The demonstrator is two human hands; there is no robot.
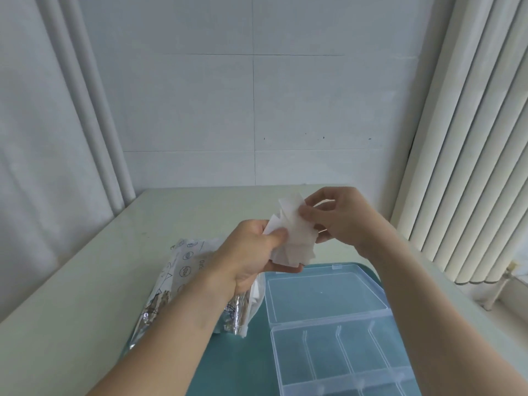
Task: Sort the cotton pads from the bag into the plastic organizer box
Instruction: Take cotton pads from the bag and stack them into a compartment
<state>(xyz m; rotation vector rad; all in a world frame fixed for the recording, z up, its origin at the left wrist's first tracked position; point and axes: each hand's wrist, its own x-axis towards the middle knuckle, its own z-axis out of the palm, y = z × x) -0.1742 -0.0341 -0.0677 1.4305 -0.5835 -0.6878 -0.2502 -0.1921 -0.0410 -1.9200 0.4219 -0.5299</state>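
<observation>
My left hand [251, 252] grips a loose bunch of white square cotton pads [291, 238] above the table, thumb on top. My right hand [340, 218] pinches the top pad of that bunch between thumb and fingers. Below them lies the clear plastic organizer box [340, 352], open, with its lid [323, 292] folded back flat and several empty compartments split by thin dividers. The silvery printed bag [183, 270] lies on the table to the left of the box, partly hidden under my left forearm.
A teal mat [243, 364] lies under the box and bag on a pale table [85, 295]. A tiled wall stands behind, white pipes at the left, vertical blinds [468, 167] and a window sill at the right.
</observation>
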